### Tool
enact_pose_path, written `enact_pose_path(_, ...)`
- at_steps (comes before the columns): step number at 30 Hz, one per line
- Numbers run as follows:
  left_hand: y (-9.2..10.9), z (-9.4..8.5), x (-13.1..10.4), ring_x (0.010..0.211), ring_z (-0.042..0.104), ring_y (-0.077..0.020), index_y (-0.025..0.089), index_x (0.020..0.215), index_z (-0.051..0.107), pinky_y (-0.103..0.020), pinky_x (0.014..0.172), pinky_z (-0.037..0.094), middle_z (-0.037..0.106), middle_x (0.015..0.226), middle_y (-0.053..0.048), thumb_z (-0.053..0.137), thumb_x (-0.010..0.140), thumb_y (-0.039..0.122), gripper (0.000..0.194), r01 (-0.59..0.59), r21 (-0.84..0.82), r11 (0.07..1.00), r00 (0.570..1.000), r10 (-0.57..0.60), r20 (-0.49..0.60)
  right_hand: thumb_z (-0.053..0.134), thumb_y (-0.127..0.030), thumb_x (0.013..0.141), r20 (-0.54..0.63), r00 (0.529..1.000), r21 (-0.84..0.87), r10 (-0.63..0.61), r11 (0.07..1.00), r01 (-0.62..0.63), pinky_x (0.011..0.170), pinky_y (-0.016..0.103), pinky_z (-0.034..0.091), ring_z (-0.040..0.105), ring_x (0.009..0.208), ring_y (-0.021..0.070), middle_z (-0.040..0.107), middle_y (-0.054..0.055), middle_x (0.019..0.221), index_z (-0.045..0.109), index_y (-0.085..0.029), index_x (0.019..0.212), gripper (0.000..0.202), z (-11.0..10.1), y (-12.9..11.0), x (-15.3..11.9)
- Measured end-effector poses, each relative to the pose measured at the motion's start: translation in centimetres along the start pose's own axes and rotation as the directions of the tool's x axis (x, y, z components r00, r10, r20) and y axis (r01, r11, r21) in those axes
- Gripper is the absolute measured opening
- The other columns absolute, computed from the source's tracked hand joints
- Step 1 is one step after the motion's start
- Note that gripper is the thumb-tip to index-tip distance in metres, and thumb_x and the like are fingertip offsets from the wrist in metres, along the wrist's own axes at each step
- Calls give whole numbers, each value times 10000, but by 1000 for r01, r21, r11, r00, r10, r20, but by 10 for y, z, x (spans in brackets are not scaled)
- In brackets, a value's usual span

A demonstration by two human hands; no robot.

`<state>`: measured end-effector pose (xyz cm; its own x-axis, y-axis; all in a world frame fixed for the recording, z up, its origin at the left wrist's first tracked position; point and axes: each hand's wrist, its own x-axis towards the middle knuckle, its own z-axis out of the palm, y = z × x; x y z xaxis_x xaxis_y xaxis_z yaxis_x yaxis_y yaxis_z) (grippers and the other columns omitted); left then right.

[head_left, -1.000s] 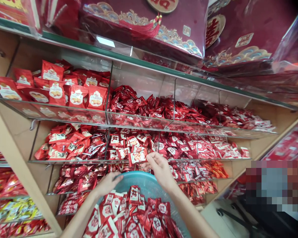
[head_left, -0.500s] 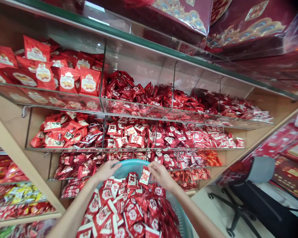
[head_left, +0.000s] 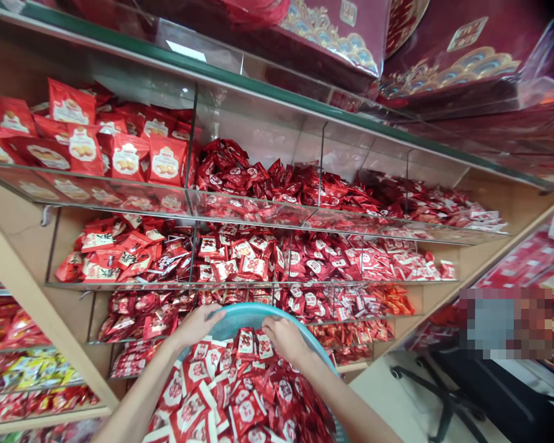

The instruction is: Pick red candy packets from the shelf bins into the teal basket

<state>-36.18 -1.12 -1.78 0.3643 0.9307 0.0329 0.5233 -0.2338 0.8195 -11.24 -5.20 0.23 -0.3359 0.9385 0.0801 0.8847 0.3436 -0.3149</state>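
A teal plastic basket [head_left: 253, 311] is heaped with small red-and-white candy packets [head_left: 248, 412]. My left hand [head_left: 200, 326] is at the basket's far left rim, its fingers curled onto the edge. Inside the far side of the basket, my right hand [head_left: 286, 338] has its fingers closed at the upper edge of one candy packet [head_left: 264, 346]. That packet is beside a similar packet [head_left: 246, 343] on top of the heap. My right fingertips are partly hidden, and the packet's right side is behind the hand.
Glass-fronted shelves [head_left: 249, 212] full of red packets stand right behind the basket. Dark red gift boxes [head_left: 332, 37] rest on the glass top. A wooden post [head_left: 37, 301] separates more shelves at left. A wheeled black chair [head_left: 484, 381] stands at right.
My right hand has moved slightly left and down, lowering the packet from above the heap to beside its similar neighbour. The left hand stays at the rim. The view has shifted slightly.
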Motion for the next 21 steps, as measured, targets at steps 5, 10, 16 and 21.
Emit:
enact_pose_path(5,-1,0,0,752,555,-166,164,855,624,-245,704,419,646,815,-10,379,777,599,505,21,-15,1000,1000,-21,-5,377,-314,903,-86,996,-78,-26,997,19,606,242,398,603,688,159,641,56,888,620,-228,859,261,-28,-26,-1)
enact_pose_path(10,-4,-1,0,861,574,-201,175,964,640,-277,798,419,672,943,-35,419,761,588,510,39,-43,998,999,-40,-21,292,-378,928,-404,894,-62,-194,981,184,638,247,400,569,677,150,612,53,799,605,-205,830,371,-92,-56,25)
enact_pose_path(16,-10,-1,0,903,584,-206,180,977,641,-277,824,417,671,994,-37,418,770,576,499,47,-34,998,999,-47,-21,441,-283,873,-436,872,-139,-222,974,178,868,348,364,529,1002,242,612,101,1039,562,-197,1064,242,-140,-72,107)
enact_pose_path(21,-10,-2,0,934,573,-213,191,986,648,-277,838,410,672,1003,-37,446,755,571,488,63,-29,998,997,-65,-45,563,-251,804,-381,916,-50,-125,992,115,919,319,350,520,1063,228,595,27,1152,556,-264,1099,296,-146,-61,153)
